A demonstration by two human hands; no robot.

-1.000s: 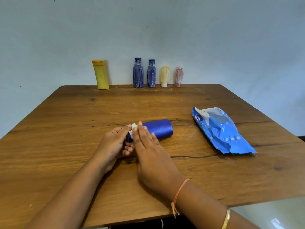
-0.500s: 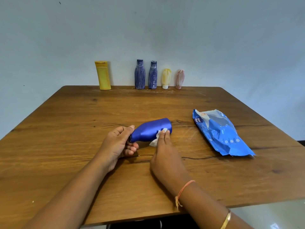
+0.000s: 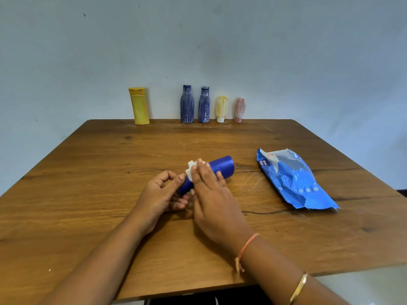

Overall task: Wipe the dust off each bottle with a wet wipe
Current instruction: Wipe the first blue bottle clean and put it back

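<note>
– Right hand (image 3: 211,194) has slid the wipe (image 3: 191,168) from the blue bottle's (image 3: 220,167) base toward its narrow end?
– Yes. Its fingers (image 3: 203,172) lie straight, pressing the wipe flat on it.
– And the left hand (image 3: 160,194)?
– Curled round the narrow end, gripping it. The blue bottle lies on its side mid-table (image 3: 88,194); a row of bottles (image 3: 187,106) stands along the far edge.

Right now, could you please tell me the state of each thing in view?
Blue bottle, lying on its side, shiny.
Wipe, pressed against the blue bottle.
Left hand, grips the bottle's narrow end.
Right hand, fingers straight, pressing the wipe.
Pack of wipes, lying flat.
Yellow bottle, upright.
Left dark bottle, upright, streaked.
Right dark bottle, upright, streaked.
Yellow tube, standing on its cap, streaked.
Pink tube, standing on its cap, streaked.
</note>
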